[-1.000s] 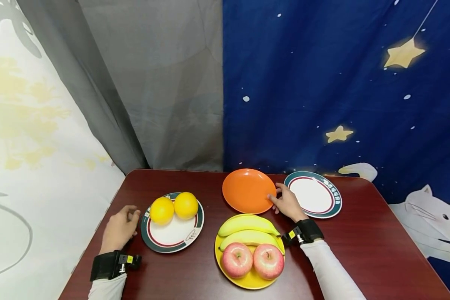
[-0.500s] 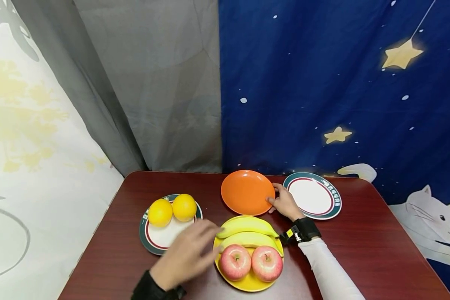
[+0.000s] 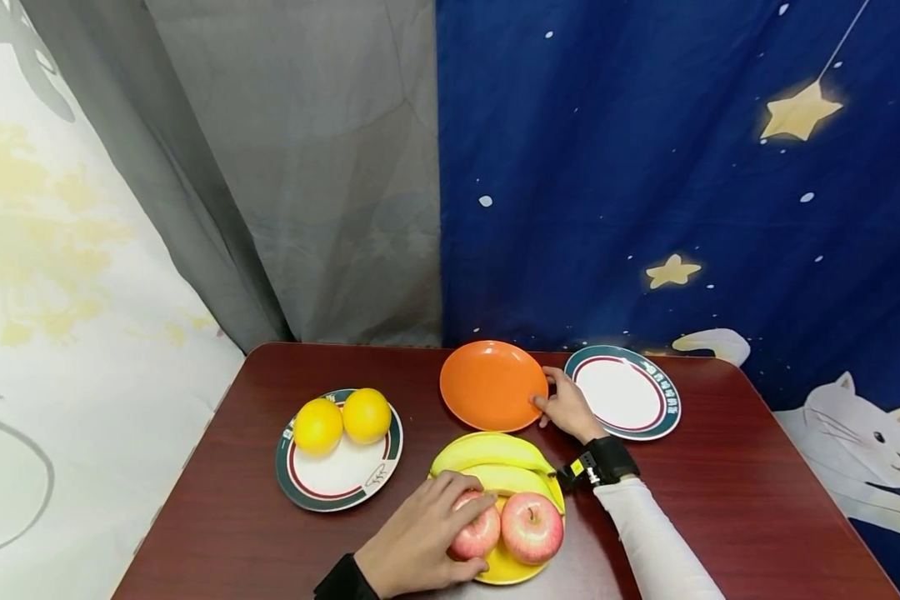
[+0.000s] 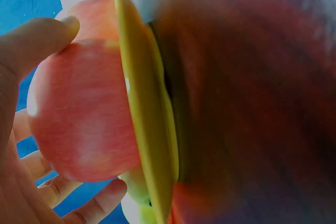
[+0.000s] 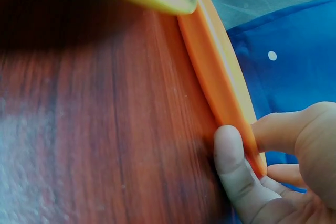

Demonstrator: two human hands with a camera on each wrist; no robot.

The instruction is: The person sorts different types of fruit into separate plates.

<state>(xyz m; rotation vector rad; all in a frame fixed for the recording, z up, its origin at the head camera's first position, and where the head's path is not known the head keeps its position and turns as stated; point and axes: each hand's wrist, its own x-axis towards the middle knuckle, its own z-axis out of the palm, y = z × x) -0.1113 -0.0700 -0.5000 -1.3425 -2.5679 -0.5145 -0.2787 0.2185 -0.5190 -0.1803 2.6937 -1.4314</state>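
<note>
My left hand [image 3: 420,537] is curled round the left red apple [image 3: 478,532], thumb on one side and fingers on the other. The left wrist view shows that apple [image 4: 84,114] still low over the yellow plate [image 3: 504,572]. A second apple [image 3: 532,528] and two bananas [image 3: 491,452] share this plate. Farther back, my right hand [image 3: 572,410] pinches the right edge of a bare orange plate [image 3: 491,385]. In the right wrist view the rim of the orange plate [image 5: 223,82] lies between thumb and fingers, close to the tabletop.
On the left stands a green-rimmed white plate [image 3: 330,493] with two yellow-orange balls of fruit [image 3: 318,426]. Another green-rimmed plate [image 3: 621,392] is at the back right, just beyond my right hand. Curtains [image 3: 345,167] hang behind the dark red table [image 3: 690,517].
My left hand has come from the table's left side, past the white plate, to the left apple and taken hold of it. The right hand keeps its place at the orange plate.
</note>
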